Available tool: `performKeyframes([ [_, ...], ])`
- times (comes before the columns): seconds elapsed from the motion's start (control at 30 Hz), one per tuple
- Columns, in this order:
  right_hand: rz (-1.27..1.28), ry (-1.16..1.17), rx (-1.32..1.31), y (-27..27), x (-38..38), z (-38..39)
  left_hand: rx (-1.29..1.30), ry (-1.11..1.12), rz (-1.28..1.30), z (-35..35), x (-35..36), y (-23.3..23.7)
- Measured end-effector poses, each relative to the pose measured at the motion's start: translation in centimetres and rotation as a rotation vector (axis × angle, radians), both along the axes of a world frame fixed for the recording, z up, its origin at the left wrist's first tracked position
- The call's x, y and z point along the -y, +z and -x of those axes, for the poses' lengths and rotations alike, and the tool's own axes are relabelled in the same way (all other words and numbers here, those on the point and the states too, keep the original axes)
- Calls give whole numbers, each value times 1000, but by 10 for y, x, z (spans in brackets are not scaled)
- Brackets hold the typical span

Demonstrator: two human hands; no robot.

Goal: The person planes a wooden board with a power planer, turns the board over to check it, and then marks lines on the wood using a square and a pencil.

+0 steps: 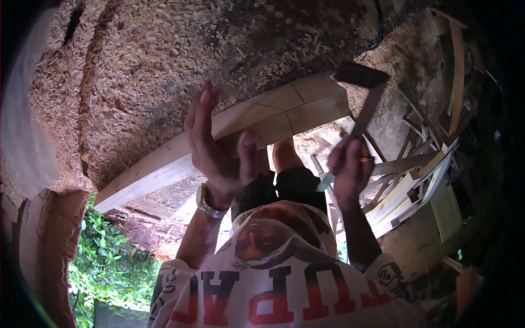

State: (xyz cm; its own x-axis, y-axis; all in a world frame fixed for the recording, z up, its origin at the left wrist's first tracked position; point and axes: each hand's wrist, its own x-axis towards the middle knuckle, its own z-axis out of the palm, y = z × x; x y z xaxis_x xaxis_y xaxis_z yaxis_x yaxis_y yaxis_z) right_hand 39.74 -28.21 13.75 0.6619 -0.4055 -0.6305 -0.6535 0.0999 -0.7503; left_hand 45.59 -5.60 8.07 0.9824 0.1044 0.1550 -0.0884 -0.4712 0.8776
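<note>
A long squared timber beam crosses in front of me, with dark lines marked across its faces near the right end. My left hand, with a watch on its wrist, is raised at the near side of the beam. Its fingers and thumb are apart, and nothing shows between them. My right hand is closed round the handle of a hammer, whose dark, slightly blurred head is up beyond the beam's right end. A small pale green piece shows beside that hand; I cannot make out what it is.
Wood shavings cover the ground beyond the beam. Offcuts and boards lie heaped on the right. At the left stands a brown wooden post or slab, with green leafy plants beside it.
</note>
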Motion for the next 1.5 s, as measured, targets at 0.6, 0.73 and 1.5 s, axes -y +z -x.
performKeyframes([
  [0.6,-6,-195,-54,1,7,11,-110,-351,-709,6,-132,-1],
  [0.73,22,-247,-87,0,19,16,-119,-323,-821,2,-108,-8],
  [1.5,307,887,223,15,12,-39,-37,-435,-423,-52,-114,20],
])
